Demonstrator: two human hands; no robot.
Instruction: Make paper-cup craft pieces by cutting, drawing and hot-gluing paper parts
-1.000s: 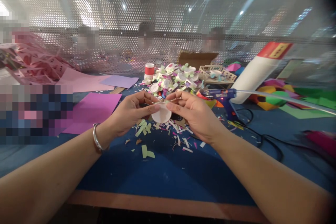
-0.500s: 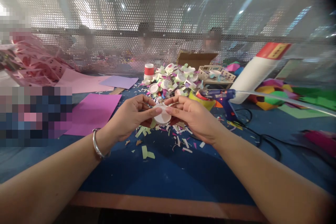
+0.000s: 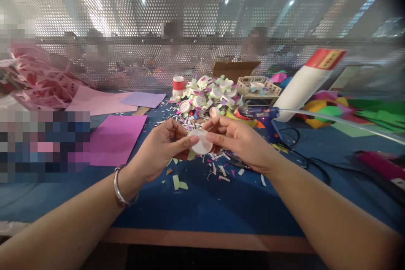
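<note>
Fingers of left hand (image 3: 164,145) and right hand (image 3: 236,139) pinch small white disc (image 3: 200,142) between them, thumbs closed on its rim, held just above blue table (image 3: 196,206). Step judged: pressing or fitting piece onto disc; next calls for steady two-hand grip. Paper scraps (image 3: 218,171) directly beneath. Glue gun (image 3: 264,114) beyond right fingers. Pile of finished discs (image 3: 209,95) farther back. Purple sheet (image 3: 115,139) beside left wrist.
</note>
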